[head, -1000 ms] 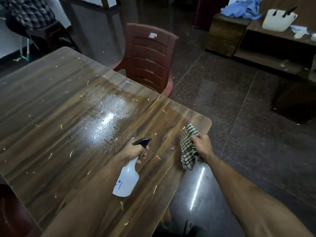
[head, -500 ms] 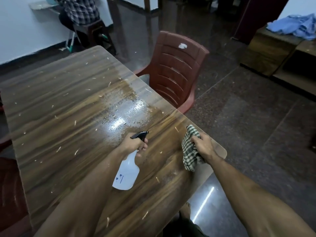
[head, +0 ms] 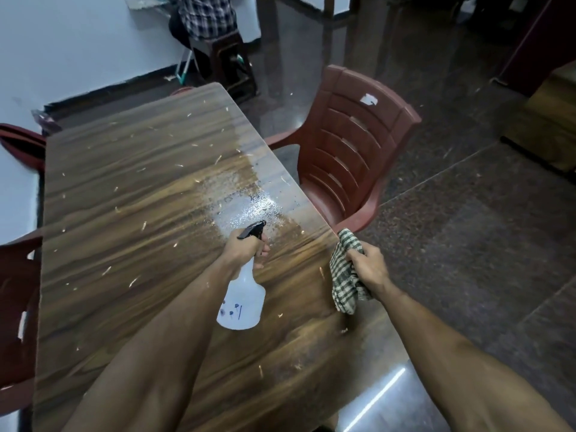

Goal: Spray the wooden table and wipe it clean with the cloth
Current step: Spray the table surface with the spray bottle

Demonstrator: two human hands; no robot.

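— What is held above the wooden table (head: 131, 213)?
— A spray bottle (head: 241, 302) is gripped by the left hand (head: 241, 249), over a wet patch (head: 249, 207).
— And the cloth (head: 344, 275)?
— It is clutched in the right hand (head: 367, 268), at the table's right edge.

Left hand (head: 241, 248) grips spray bottle (head: 243, 302) over wet wooden table (head: 131, 213); right hand (head: 369, 268) holds checked cloth (head: 343, 275).

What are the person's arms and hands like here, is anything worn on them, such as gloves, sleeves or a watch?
Both arms are bare all the way to the bottom edge of the picture: no sleeves show. The left hand and the right hand wear no gloves. No watch, band or ring can be seen on either wrist or on the fingers that show. Nothing is strapped or marked on the forearms.
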